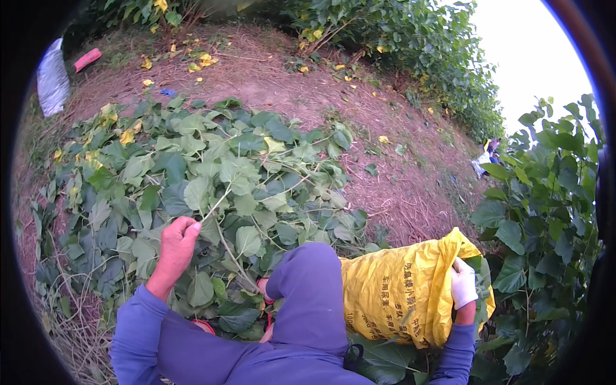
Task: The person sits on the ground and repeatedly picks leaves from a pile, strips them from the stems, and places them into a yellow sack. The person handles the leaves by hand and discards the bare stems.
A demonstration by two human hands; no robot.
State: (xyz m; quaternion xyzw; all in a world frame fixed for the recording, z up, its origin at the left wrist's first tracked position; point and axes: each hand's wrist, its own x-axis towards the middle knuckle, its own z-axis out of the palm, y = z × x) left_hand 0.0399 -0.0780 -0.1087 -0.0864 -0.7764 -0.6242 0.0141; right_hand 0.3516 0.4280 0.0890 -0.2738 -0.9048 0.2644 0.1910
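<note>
My bare left hand [178, 245] pinches the pale stem of a leafy twig [219, 199] between thumb and fingertips. Its leaves rest over a broad pile of cut green leafy branches [168, 163] in front of me. To my right a yellow woven sack [380, 288] with printed writing lies on its side, mouth facing right. Green leaves [481, 284] show at that mouth. My right hand [463, 284], in a white glove, reaches into the opening against the leaves. Its fingertips are hidden, so I cannot tell whether they grip anything.
My bent knee [313, 274] rises between the pile and the sack. Leafy bushes [524, 231] crowd the right side, with more bushes [385, 43] behind. A whitish sack [53, 79] and a red object [87, 59] lie far left. Bare stripped stems [82, 332] lie lower left.
</note>
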